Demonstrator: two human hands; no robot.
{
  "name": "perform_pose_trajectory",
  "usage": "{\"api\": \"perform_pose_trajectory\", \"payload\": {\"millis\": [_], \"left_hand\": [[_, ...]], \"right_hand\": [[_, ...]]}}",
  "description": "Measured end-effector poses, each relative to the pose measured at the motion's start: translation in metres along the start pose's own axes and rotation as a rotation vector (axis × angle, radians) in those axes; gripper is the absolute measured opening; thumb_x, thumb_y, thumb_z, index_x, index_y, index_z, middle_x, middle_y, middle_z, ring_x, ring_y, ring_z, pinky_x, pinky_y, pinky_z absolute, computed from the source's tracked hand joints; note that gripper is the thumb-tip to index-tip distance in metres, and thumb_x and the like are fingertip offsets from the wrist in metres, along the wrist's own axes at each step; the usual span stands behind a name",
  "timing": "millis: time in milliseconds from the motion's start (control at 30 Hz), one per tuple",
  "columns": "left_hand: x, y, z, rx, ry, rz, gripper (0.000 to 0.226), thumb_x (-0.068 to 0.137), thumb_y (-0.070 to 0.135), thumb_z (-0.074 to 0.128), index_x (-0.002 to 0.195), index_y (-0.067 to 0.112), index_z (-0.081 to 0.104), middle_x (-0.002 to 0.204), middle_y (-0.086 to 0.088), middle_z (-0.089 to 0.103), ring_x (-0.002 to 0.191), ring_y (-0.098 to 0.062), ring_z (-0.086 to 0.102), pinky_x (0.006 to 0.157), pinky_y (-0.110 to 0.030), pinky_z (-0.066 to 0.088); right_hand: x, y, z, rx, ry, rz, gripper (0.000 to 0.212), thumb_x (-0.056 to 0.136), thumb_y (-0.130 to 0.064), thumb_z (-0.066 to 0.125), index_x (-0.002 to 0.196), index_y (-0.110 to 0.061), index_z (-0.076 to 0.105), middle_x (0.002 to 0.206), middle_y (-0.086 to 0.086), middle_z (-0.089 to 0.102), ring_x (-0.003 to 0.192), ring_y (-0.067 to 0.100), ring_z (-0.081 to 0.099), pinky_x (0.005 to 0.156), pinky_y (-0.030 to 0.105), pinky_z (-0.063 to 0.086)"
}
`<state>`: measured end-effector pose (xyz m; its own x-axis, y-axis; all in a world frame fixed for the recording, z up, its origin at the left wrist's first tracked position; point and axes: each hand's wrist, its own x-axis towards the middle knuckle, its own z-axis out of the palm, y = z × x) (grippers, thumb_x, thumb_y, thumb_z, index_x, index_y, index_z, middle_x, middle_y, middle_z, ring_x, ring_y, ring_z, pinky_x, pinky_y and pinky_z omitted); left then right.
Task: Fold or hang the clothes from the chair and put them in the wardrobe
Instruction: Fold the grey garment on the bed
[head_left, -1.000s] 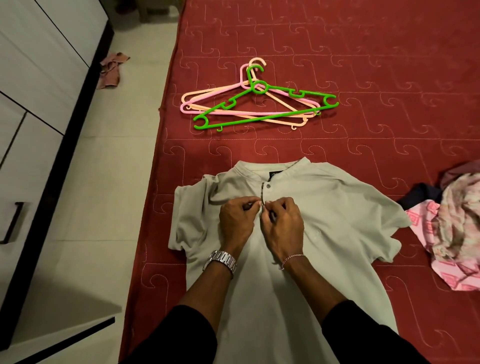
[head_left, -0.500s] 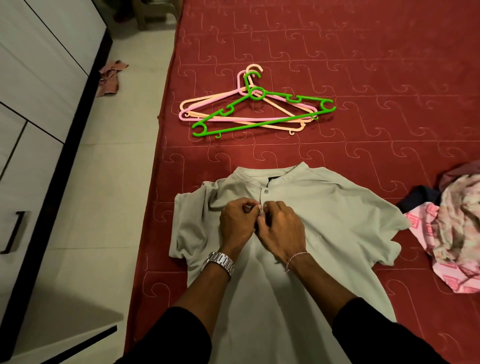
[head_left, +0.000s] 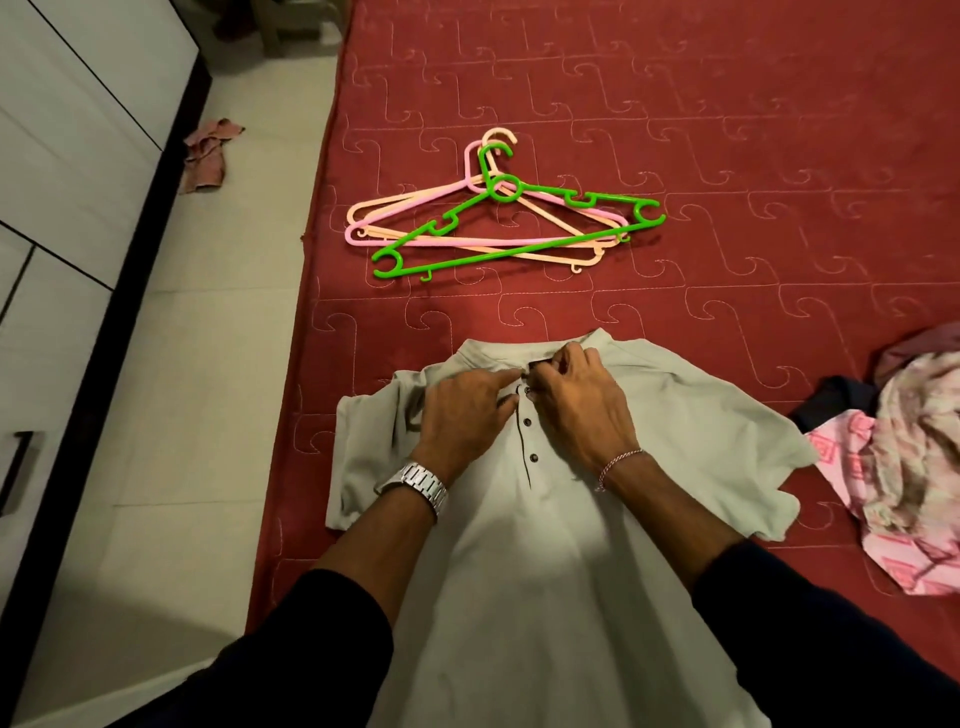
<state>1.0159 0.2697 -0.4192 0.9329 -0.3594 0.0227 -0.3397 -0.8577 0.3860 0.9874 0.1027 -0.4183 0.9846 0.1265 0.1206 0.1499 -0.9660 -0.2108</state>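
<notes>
So, step: doing up the top button at the collar, I reckon.
Shirt (head_left: 545, 561): flat, face up on the red bed (head_left: 727, 130), near its left edge.
Left hand (head_left: 462, 415): fingers narrow, pinching the placket edge.
Right hand (head_left: 576, 405): fingertips pinched on the collar.
Tip: keep the placket flat and lined up before pushing the button through.
Hangers (head_left: 498, 218): further up the bed, untouched.

L hand (head_left: 462, 415) & R hand (head_left: 576, 405) side by side, fingertips pinched, arms fwd

A home bedroom: red quilted bed (head_left: 727, 130), white wardrobe (head_left: 62, 156), plastic hangers (head_left: 498, 223).
</notes>
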Motion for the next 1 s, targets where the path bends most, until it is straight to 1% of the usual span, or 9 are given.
{"api": "perform_pose_trajectory", "payload": {"millis": [100, 167, 233, 300, 500, 567, 700, 900, 1000], "left_hand": [[0.009, 0.001, -0.011, 0.135, -0.039, 0.045, 0.031, 0.096, 0.045, 0.059, 0.123, 0.033, 0.068, 0.108, 0.001, 0.066, 0.099, -0.019, 0.063, 0.073, -0.037, 0.055], [0.015, 0.002, -0.014, 0.199, -0.064, 0.076, 0.028, 0.095, 0.044, 0.059, 0.117, 0.029, 0.070, 0.106, -0.001, 0.057, 0.103, -0.019, 0.053, 0.071, -0.034, 0.050], [0.021, 0.003, -0.015, 0.241, -0.110, 0.121, 0.030, 0.094, 0.045, 0.060, 0.118, 0.028, 0.067, 0.106, -0.001, 0.051, 0.103, -0.018, 0.044, 0.073, -0.029, 0.041], [0.027, 0.003, -0.016, 0.275, -0.146, 0.159, 0.031, 0.093, 0.046, 0.061, 0.116, 0.028, 0.066, 0.108, -0.001, 0.048, 0.104, -0.019, 0.039, 0.079, -0.030, 0.039], [0.034, 0.005, -0.022, 0.245, -0.140, 0.263, 0.011, 0.093, 0.034, 0.064, 0.101, 0.026, 0.065, 0.113, 0.003, 0.057, 0.108, -0.018, 0.046, 0.092, -0.032, 0.034], [0.036, 0.005, -0.026, 0.129, -0.193, 0.200, 0.003, 0.093, 0.030, 0.066, 0.095, 0.029, 0.065, 0.101, 0.007, 0.065, 0.099, -0.014, 0.054, 0.094, -0.030, 0.033], [0.037, 0.008, -0.033, -0.277, -0.218, -0.090, 0.007, 0.083, 0.023, 0.080, 0.087, 0.022, 0.075, 0.087, 0.005, 0.074, 0.082, -0.012, 0.067, 0.084, -0.033, 0.052], [0.037, 0.016, -0.038, -0.521, -0.257, -0.263, 0.019, 0.080, 0.009, 0.082, 0.097, 0.010, 0.075, 0.090, -0.004, 0.075, 0.081, -0.013, 0.071, 0.076, -0.030, 0.060], [0.037, 0.015, -0.038, -0.569, -0.275, -0.273, 0.023, 0.081, 0.009, 0.081, 0.102, 0.010, 0.073, 0.087, -0.002, 0.074, 0.078, -0.010, 0.072, 0.068, -0.024, 0.059]], "right_hand": [[0.000, 0.008, 0.001, -0.012, 0.027, -0.093, 0.015, 0.097, -0.027, 0.058, 0.106, -0.015, 0.062, 0.120, 0.010, 0.056, 0.105, 0.028, 0.047, 0.081, 0.042, 0.049], [-0.003, 0.013, 0.000, 0.047, 0.050, -0.156, 0.015, 0.099, -0.026, 0.057, 0.108, -0.014, 0.062, 0.125, 0.007, 0.059, 0.114, 0.028, 0.048, 0.088, 0.041, 0.046], [-0.007, 0.017, 0.000, 0.067, 0.072, -0.206, 0.011, 0.099, -0.025, 0.058, 0.105, -0.016, 0.060, 0.113, 0.003, 0.065, 0.110, 0.026, 0.051, 0.088, 0.041, 0.045], [-0.010, 0.021, 0.001, 0.068, 0.076, -0.221, 0.007, 0.099, -0.025, 0.059, 0.101, -0.018, 0.059, 0.102, 0.001, 0.067, 0.103, 0.025, 0.053, 0.086, 0.040, 0.045], [-0.014, 0.026, 0.001, 0.137, 0.049, -0.208, 0.012, 0.102, -0.029, 0.054, 0.103, -0.018, 0.060, 0.101, 0.003, 0.067, 0.098, 0.025, 0.057, 0.088, 0.042, 0.048], [-0.015, 0.026, 0.001, 0.155, 0.038, -0.203, 0.019, 0.104, -0.032, 0.048, 0.103, -0.018, 0.061, 0.102, 0.002, 0.067, 0.099, 0.025, 0.057, 0.090, 0.041, 0.045], [-0.013, 0.025, 0.000, 0.227, 0.049, -0.170, 0.030, 0.104, -0.037, 0.040, 0.102, -0.018, 0.064, 0.100, -0.001, 0.065, 0.097, 0.024, 0.054, 0.089, 0.038, 0.039], [-0.009, 0.024, 0.000, 0.412, 0.087, -0.135, 0.010, 0.100, -0.022, 0.058, 0.097, -0.020, 0.066, 0.091, -0.005, 0.064, 0.091, 0.020, 0.053, 0.087, 0.037, 0.037], [-0.006, 0.024, 0.000, 0.498, 0.078, -0.057, 0.005, 0.096, -0.025, 0.068, 0.097, -0.020, 0.067, 0.088, -0.005, 0.066, 0.088, 0.018, 0.055, 0.088, 0.038, 0.039]]}}
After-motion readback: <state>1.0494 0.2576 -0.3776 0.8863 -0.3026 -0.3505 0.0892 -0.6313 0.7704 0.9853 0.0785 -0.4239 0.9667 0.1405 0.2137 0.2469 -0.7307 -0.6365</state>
